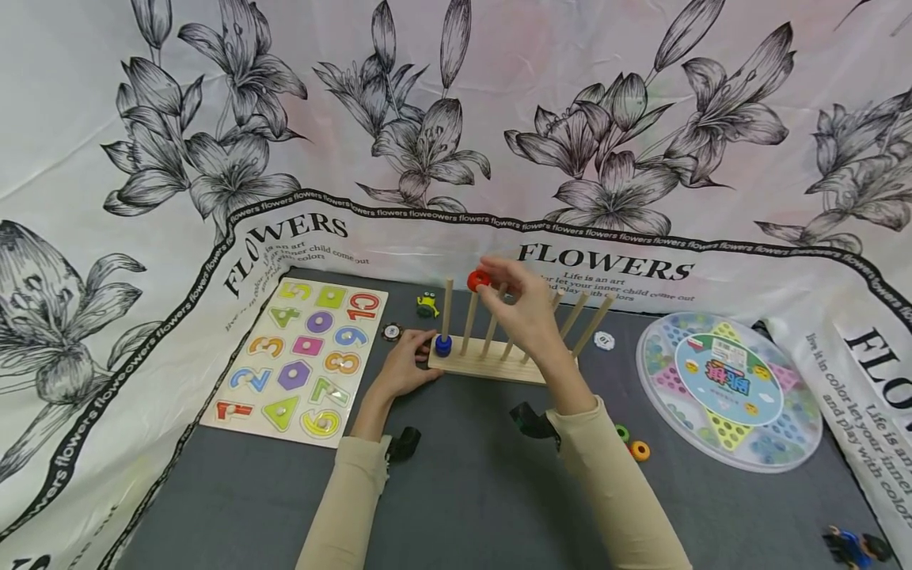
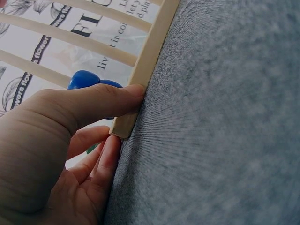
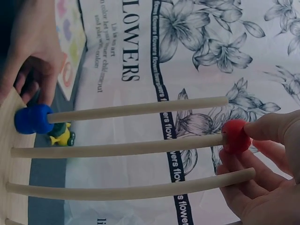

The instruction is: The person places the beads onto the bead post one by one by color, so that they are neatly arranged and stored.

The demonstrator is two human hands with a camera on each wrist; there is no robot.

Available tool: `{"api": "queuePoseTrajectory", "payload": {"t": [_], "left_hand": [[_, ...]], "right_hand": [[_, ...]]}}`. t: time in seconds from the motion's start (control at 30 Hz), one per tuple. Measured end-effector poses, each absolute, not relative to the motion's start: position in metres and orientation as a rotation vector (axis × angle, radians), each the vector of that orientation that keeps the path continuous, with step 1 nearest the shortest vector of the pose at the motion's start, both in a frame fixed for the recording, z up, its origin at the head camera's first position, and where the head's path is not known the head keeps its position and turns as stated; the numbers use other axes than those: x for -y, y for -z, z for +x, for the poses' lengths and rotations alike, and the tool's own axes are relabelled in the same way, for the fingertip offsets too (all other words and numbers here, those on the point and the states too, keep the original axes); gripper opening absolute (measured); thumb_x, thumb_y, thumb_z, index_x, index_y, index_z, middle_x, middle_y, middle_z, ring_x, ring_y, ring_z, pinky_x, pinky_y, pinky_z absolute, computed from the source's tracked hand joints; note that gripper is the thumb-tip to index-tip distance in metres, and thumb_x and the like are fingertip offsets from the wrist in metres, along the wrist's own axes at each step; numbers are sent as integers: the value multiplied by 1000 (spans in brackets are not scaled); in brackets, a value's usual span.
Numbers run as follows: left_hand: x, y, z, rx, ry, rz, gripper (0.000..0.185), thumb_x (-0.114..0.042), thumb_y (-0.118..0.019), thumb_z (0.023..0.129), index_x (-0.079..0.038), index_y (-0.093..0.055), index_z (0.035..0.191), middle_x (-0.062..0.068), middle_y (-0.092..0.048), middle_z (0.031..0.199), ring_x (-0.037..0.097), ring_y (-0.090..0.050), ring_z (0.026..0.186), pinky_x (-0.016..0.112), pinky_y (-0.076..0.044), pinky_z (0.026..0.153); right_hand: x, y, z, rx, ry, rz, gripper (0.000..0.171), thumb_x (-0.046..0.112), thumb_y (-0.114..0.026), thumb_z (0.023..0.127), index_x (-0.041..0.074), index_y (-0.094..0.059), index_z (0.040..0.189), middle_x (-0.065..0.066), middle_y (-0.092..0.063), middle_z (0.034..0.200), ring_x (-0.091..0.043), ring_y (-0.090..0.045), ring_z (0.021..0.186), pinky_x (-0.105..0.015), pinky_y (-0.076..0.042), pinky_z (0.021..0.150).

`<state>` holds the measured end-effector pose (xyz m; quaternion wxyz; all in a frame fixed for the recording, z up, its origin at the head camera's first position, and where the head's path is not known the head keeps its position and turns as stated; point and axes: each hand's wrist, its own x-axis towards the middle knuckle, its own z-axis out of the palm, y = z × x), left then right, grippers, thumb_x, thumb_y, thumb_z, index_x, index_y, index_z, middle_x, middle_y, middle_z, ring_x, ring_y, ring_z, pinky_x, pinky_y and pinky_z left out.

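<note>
Both hands are gripping something on my feed: the left hand [image 1: 401, 366] pinches the end of the base [image 1: 472, 365], and the right hand [image 1: 527, 310] pinches the red bead [image 3: 236, 136] at the tip of the second peg [image 3: 117, 146] (whether the tip is threaded, I can't tell). If I press off-line, the bead could slip and drop to the desk [image 1: 456, 491]. That hand sits close to the third peg [image 3: 131, 192], so a sideways nudge might jolt it. Should the left hold slacken, the base could skid.
</note>
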<state>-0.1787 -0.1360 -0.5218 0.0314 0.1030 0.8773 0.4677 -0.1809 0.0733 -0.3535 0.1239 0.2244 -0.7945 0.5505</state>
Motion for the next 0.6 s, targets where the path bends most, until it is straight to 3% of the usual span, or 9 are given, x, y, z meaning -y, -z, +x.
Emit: {"api": "queuePoseTrajectory", "payload": {"t": [0.13, 0.23, 0.37, 0.5, 0.6], "left_hand": [[136, 520, -178, -2700, -1443, 312, 72, -8, -82, 80, -3, -50, 144, 16, -47, 132, 29, -59, 110, 37, -54, 94], [136, 520, -179, -2703, -1430, 318, 72, -8, -83, 80, -3, -50, 144, 16, -47, 132, 28, -58, 111, 36, -55, 94], [135, 519, -178, -2702, -1446, 315, 72, -7, -83, 79, -2, -51, 143, 17, -47, 132, 29, -58, 111, 37, -55, 94], [135, 518, -179, -2702, -1441, 313, 72, -7, -83, 79, -3, -51, 143, 16, -47, 132, 29, -58, 110, 36, -55, 94], [135, 519, -179, -2708, -1429, 312, 72, -8, -83, 79, -3, -51, 143, 16, -47, 132, 28, -58, 110, 35, -55, 93]], "right_hand": [[-68, 357, -178, 2316, -1592, 629, 37, -7, -65, 91, -7, -60, 128, -24, -65, 121, -36, -63, 95, -26, -50, 73], [-64, 354, -169, 2294, -1601, 609, 39, -10, -63, 90, -11, -58, 128, -28, -64, 118, -40, -63, 94, -40, -55, 79], [-59, 356, -157, 2256, -1660, 587, 48, -12, -61, 90, -12, -48, 137, -32, -63, 116, -44, -63, 96, -55, -53, 88], [-56, 370, -155, 2248, -1702, 534, 61, -10, -61, 91, -10, -35, 146, -32, -62, 116, -45, -62, 89, -55, -51, 85], [-55, 380, -155, 2245, -1728, 504, 57, -9, -60, 92, -12, -37, 143, -31, -61, 121, -45, -63, 97, -55, -51, 86]]}}
